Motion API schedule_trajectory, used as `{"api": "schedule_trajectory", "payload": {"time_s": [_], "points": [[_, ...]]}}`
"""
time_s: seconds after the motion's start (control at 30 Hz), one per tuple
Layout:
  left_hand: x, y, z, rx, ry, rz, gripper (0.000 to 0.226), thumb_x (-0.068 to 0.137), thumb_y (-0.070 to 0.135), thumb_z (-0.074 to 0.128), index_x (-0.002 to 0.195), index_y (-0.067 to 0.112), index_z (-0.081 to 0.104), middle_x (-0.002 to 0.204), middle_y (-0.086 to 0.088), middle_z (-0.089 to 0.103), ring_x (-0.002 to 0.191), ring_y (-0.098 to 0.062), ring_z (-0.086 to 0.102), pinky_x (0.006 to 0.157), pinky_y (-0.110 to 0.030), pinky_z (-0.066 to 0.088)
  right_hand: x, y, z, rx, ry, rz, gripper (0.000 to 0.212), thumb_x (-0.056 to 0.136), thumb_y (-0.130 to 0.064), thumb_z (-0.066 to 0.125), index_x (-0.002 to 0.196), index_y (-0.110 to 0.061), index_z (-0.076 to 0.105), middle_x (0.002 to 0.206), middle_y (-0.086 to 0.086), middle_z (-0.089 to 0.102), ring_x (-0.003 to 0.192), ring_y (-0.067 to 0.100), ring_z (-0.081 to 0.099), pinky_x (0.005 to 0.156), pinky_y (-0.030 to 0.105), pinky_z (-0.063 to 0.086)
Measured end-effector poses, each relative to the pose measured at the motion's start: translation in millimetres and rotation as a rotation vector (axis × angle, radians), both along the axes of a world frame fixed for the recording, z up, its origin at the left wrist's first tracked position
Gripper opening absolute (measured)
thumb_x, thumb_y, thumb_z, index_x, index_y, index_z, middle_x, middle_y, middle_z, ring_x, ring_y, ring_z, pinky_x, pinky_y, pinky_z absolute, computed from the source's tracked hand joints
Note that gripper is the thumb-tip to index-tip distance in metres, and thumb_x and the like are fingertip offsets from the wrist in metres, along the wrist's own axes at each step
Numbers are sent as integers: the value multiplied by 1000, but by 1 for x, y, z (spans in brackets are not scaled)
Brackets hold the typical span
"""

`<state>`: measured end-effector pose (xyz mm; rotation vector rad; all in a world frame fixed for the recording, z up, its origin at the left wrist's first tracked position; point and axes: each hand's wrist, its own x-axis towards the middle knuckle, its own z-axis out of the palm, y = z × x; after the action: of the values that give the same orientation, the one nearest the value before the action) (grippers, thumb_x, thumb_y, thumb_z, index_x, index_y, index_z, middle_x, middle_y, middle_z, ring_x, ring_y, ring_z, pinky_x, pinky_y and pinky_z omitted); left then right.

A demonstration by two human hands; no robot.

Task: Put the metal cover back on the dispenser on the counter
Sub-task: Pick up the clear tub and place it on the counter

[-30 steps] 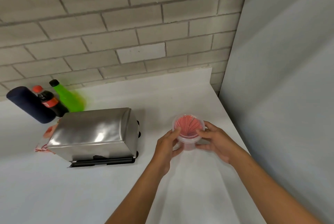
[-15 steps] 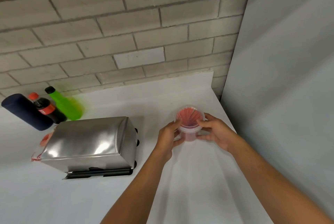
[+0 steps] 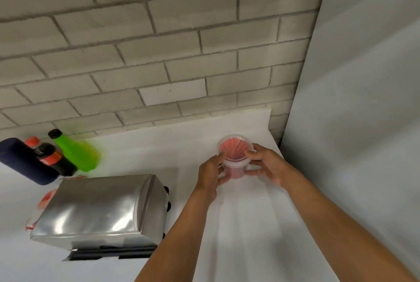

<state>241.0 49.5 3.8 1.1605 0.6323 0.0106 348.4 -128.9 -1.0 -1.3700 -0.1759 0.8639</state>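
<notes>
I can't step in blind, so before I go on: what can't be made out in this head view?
- Dispenser: its front opening faces away from the camera; whether the metal cover is latched is unclear.
- Red-printed item behind the dispenser: mostly hidden.
- Clear cup: sides wrapped by left hand and right hand.
- Dark blue cylinder: cut off by the left edge.

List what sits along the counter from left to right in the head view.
Dark blue cylinder → cola bottle → green bottle → metal dispenser → left hand → clear plastic container of red sticks → right hand. Both hands grip the container.
</notes>
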Motion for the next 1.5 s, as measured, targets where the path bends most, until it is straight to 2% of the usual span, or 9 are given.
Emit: {"api": "schedule_trajectory", "payload": {"time_s": [0.3, 0.4, 0.63, 0.73, 1.13, 1.27, 1.37, 1.43, 1.5], "points": [[33, 10, -1, 7, 8, 50, 40, 102, 42, 67, 132, 16, 71, 135, -9, 73, 126, -31, 67, 103, -49, 61, 38, 18, -3, -15, -2, -4, 49, 78, -39, 84, 126, -32, 74, 129, -2, 75, 123, 22, 69, 86, 44, 63], [43, 13, 2, 4, 21, 72, 37, 103, 40, 66, 130, 16, 70, 135, -11, 72, 124, -31, 68, 100, -48, 62, 48, 23, -1, -20, -2, -12, 47, 79, -38, 84, 125, -32, 75, 128, -2, 76, 125, 25, 67, 89, 47, 64], [63, 20, 6, 5, 51, 103, 46, 103, 38, 67, 139, 9, 66, 137, -13, 71, 121, -33, 70, 90, -43, 64, 65, 34, 2, -24, 9, -26, 38, 90, -31, 78, 127, -27, 74, 126, 0, 77, 126, 28, 64, 93, 51, 63], [70, 24, 4, -3, 61, 111, 48, 102, 37, 69, 140, 7, 66, 137, -14, 71, 122, -34, 70, 96, -47, 63, 70, 37, 3, -21, 17, -30, 34, 94, -27, 75, 128, -26, 73, 125, 1, 77, 125, 27, 65, 96, 53, 61], [76, 29, 9, 5, 65, 92, 50, 103, 39, 67, 143, 8, 64, 140, -14, 70, 123, -32, 69, 94, -44, 63, 77, 41, 4, -39, 14, -10, 42, 95, -31, 75, 136, -25, 66, 133, 2, 73, 129, 27, 63, 98, 54, 60], [72, 31, 13, 11, 77, 46, 59, 104, 47, 65, 149, 10, 59, 151, -14, 62, 134, -34, 62, 106, -47, 58, 75, 40, 14, -134, -44, -1, 56, 95, -39, 76, 145, -25, 55, 145, 2, 62, 137, 30, 54, 102, 55, 57], [62, 32, 20, 48, 100, 12, 78, 97, 64, 64, 156, 16, 50, 161, -12, 49, 146, -34, 49, 116, -50, 50, 69, 39, 26, -251, -84, -36, 78, 92, -42, 79, 158, -26, 40, 154, 5, 51, 141, 33, 48, 93, 48, 61], [53, 35, 28, 28, 107, 43, 86, 91, 68, 70, 158, 19, 47, 160, -12, 47, 144, -34, 49, 116, -50, 49, 64, 36, 32, -291, -101, -54, 86, 86, -48, 83, 159, -29, 40, 157, 6, 48, 140, 32, 48, 89, 44, 62], [45, 39, 40, 62, 110, 60, 83, 91, 64, 74, 157, 19, 49, 160, -9, 47, 141, -31, 50, 113, -46, 52, 59, 33, 40, -327, -148, -84, 91, 81, -54, 85, 158, -33, 41, 160, 5, 46, 136, 29, 49, 94, 44, 60]]}}
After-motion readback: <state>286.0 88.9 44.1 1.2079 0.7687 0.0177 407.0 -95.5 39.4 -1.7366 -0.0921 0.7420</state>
